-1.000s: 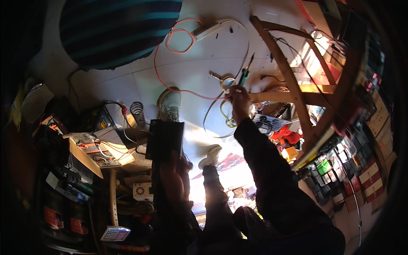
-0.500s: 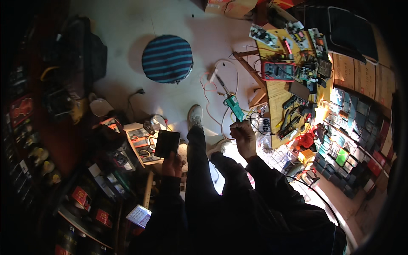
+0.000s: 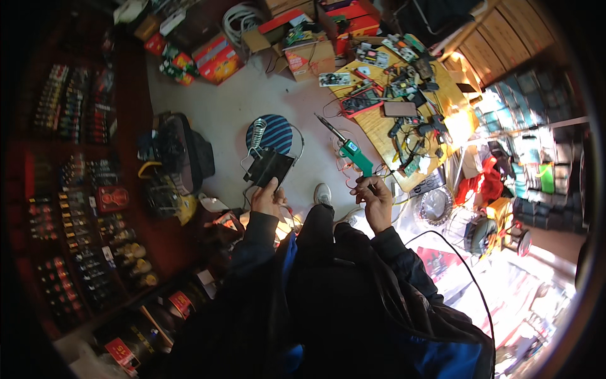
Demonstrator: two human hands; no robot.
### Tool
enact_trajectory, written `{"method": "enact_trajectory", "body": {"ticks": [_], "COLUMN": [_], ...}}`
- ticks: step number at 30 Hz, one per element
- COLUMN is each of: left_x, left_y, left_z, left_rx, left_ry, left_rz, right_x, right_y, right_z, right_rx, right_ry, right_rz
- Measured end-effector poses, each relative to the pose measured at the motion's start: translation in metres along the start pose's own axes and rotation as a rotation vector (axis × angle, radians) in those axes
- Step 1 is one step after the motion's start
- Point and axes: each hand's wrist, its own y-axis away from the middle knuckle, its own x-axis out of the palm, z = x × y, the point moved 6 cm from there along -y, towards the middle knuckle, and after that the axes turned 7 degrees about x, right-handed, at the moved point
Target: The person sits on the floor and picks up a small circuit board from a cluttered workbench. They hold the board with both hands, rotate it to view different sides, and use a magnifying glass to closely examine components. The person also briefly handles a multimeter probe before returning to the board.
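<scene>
My left hand [image 3: 267, 199] grips the near edge of a black soldering iron stand [image 3: 270, 168]. A coiled metal spring holder [image 3: 257, 134] rises from the stand's far side, and a thin curved metal piece sticks out at its right. My right hand [image 3: 374, 199] pinches the lower end of a green soldering iron [image 3: 357, 156] with a small display on its body. The iron's dark tip points away, up and to the left. Iron and stand are held in the air, apart from each other.
Beyond the stand is a round stool [image 3: 282, 129] with a blue striped cover. At the right, a wooden table [image 3: 377, 129] carries circuit boards, a red multimeter [image 3: 361, 103] and cables. Shelves of small goods [image 3: 79, 221] line the left. Open boxes [image 3: 310, 58] stand at the back.
My left hand has raised the stand up and forward, and its spring holder now shows. My right hand has shifted slightly right with the iron. The whole view has swung.
</scene>
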Motion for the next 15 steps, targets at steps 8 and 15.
{"method": "enact_trajectory", "body": {"ticks": [8,15], "left_x": [0.099,0.14], "left_y": [0.006,-0.014], "left_z": [-0.02,-0.018], "left_rx": [0.003,-0.074], "left_ry": [-0.154,-0.204], "left_rz": [0.234,0.371], "right_x": [-0.046,-0.047], "right_y": [0.047,0.069], "right_z": [0.008,0.009], "right_rx": [0.026,-0.017], "right_ry": [-0.476,-0.54], "right_rz": [-0.162,-0.285]}}
